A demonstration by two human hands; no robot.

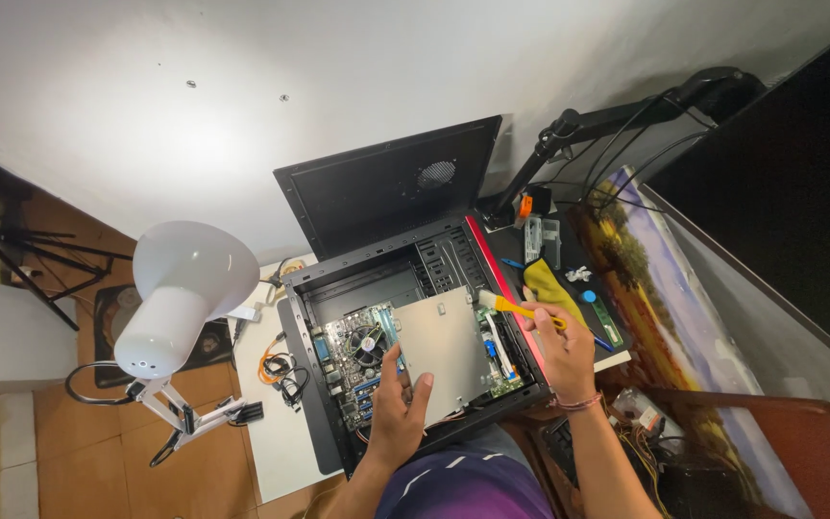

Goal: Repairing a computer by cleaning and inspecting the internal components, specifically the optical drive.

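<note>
An open black computer case (pixel 311 288) with a red front edge lies on its side on a white desk. Inside it I see a motherboard (pixel 350 358) with a round cooler fan. My left hand (pixel 398 408) grips the near edge of a flat grey metal plate (pixel 446 338) held over the case's middle. My right hand (pixel 559 348) is closed on a small brush with a yellow handle (pixel 521 308). Its pale bristles point left and touch the plate's right edge near the red rim.
The case's black side panel (pixel 391 183) leans on the wall behind. A white desk lamp (pixel 180 293) stands at left, with coiled cables (pixel 280 370) beside it. A yellow cloth (pixel 548 284), a memory stick (pixel 607 320) and small parts lie to the right, next to a landscape picture (pixel 670 288).
</note>
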